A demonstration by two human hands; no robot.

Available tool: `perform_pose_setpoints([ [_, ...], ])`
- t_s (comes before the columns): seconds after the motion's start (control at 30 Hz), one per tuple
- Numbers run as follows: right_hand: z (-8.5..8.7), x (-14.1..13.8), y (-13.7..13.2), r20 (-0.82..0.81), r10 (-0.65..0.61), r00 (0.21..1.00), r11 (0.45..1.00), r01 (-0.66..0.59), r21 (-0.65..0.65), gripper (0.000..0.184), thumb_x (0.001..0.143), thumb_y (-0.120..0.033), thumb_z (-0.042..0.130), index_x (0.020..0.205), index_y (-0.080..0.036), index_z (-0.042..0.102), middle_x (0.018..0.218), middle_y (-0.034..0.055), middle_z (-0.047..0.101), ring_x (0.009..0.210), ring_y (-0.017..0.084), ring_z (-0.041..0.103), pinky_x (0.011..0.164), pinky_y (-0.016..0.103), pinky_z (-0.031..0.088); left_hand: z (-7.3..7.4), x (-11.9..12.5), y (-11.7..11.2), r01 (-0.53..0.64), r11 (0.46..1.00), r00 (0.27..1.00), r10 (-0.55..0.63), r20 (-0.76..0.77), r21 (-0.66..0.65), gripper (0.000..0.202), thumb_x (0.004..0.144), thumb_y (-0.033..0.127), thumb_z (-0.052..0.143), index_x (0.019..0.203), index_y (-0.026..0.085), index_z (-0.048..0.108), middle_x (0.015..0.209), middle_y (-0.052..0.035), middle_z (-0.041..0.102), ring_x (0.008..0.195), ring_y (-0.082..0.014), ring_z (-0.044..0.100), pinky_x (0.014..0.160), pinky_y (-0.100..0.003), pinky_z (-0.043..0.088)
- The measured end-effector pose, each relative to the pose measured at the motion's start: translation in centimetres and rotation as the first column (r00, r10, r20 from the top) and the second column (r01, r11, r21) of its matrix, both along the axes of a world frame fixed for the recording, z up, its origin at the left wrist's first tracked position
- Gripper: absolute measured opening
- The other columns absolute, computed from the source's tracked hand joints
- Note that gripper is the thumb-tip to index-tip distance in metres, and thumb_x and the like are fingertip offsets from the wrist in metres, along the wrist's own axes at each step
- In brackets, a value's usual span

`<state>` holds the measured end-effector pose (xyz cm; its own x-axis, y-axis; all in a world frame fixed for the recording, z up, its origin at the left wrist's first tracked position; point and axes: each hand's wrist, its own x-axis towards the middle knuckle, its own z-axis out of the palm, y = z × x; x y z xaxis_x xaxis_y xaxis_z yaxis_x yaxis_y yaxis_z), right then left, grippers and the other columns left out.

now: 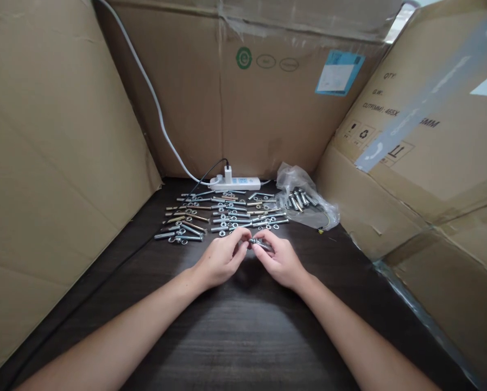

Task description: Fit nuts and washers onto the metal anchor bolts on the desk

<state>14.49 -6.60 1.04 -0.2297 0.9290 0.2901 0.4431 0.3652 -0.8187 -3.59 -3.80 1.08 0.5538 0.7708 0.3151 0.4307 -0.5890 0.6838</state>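
Between my hands is a metal expansion bolt (263,245), lying nearly level above the dark table. My right hand (279,257) is closed around its body, with the thumb in front. The fingertips of my left hand (223,256) pinch together at the bolt's left end; whether they grip a small nut there is hidden. Just beyond the hands, rows of bolts, sleeves, washers and nuts (222,233) are laid out on the table. A clear plastic bag (327,213) with several assembled bolts (299,200) in it lies to the right of the rows.
A white power strip (247,183) with a plugged-in charger (227,174) stands behind the rows. A black cable (125,259) crosses the table's left side. Cardboard walls (186,108) enclose the dark table (227,336) at left, back and right.
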Motion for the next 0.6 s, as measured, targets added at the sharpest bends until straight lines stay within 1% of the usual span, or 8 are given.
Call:
perform_pose_setpoints([
  [0.13, 0.2, 0.0, -0.2, -0.001, 0.015, 1.0, 1.0, -0.015, -0.011, 0.017, 0.086, -0.032, 0.05, 0.092, -0.017, 0.056, 0.068, -0.0014, 0.054, 0.054, 0.009, 0.048, 0.05, 0.018, 0.04, 0.0, 0.1, 0.0, 0.022, 1.0, 1.0, -0.022, -0.016, -0.021, 0.017, 0.093, 0.03, 0.039, 0.104, 0.022, 0.049, 0.078, 0.0022, 0.058, 0.062, -0.0118, 0.052, 0.06, -0.023, 0.039],
  [0.27, 0.0, -0.1, -0.2, -0.015, 0.026, 1.0, 1.0, -0.026, -0.012, 0.017, 0.085, -0.031, 0.051, 0.093, -0.018, 0.055, 0.066, -0.0021, 0.053, 0.052, 0.009, 0.046, 0.048, 0.018, 0.038, 0.1, 0.1, 0.0, 0.045, 0.999, 0.999, -0.045, -0.029, -0.006, 0.018, 0.091, 0.028, 0.041, 0.105, 0.023, 0.051, 0.084, 0.0018, 0.06, 0.065, -0.0119, 0.053, 0.061, -0.023, 0.04],
  [0.37, -0.3, 0.0, 0.0, -0.028, 0.003, 1.0, 1.0, -0.003, -0.01, 0.017, 0.084, -0.032, 0.051, 0.092, -0.018, 0.056, 0.065, -0.002, 0.053, 0.052, 0.009, 0.046, 0.049, 0.019, 0.038, 0.1, 0.0, 0.3, 0.015, 1.0, 0.998, -0.015, -0.054, 0.011, 0.018, 0.09, 0.028, 0.043, 0.106, 0.023, 0.051, 0.087, 0.0012, 0.06, 0.068, -0.0125, 0.054, 0.062, -0.024, 0.04],
  [0.43, -0.6, 0.2, 0.3, -0.02, -0.035, 0.999, 0.999, 0.035, -0.005, 0.017, 0.083, -0.033, 0.052, 0.089, -0.018, 0.056, 0.063, -0.0026, 0.051, 0.051, 0.009, 0.045, 0.048, 0.019, 0.038, 0.1, -0.2, 0.6, -0.023, 0.999, 0.996, 0.026, -0.085, 0.036, 0.021, 0.089, 0.027, 0.044, 0.109, 0.022, 0.05, 0.089, -0.0002, 0.06, 0.071, -0.014, 0.055, 0.065, -0.025, 0.042],
  [0.5, -0.9, 0.4, 0.5, -0.006, -0.073, 0.997, 0.997, 0.073, -0.002, 0.016, 0.082, -0.034, 0.053, 0.087, -0.018, 0.056, 0.061, -0.0033, 0.05, 0.049, 0.009, 0.043, 0.048, 0.019, 0.037, 0.1, -0.3, 0.9, -0.035, 0.996, 0.99, 0.046, -0.135, 0.081, 0.023, 0.086, 0.026, 0.048, 0.108, 0.021, 0.05, 0.091, -0.0019, 0.059, 0.077, -0.0162, 0.055, 0.069, -0.028, 0.043],
  [0.6, -1.2, 0.6, 0.8, 0.009, -0.101, 0.995, 0.995, 0.101, -0.002, 0.015, 0.081, -0.032, 0.054, 0.084, -0.018, 0.056, 0.06, -0.0037, 0.049, 0.048, 0.009, 0.042, 0.047, 0.019, 0.035, -0.2, -0.4, 1.3, 0.012, 0.989, 0.971, 0.024, -0.237, 0.148, 0.018, 0.081, 0.026, 0.055, 0.098, 0.02, 0.054, 0.091, -0.0037, 0.058, 0.084, -0.0196, 0.054, 0.074, -0.031, 0.043],
])
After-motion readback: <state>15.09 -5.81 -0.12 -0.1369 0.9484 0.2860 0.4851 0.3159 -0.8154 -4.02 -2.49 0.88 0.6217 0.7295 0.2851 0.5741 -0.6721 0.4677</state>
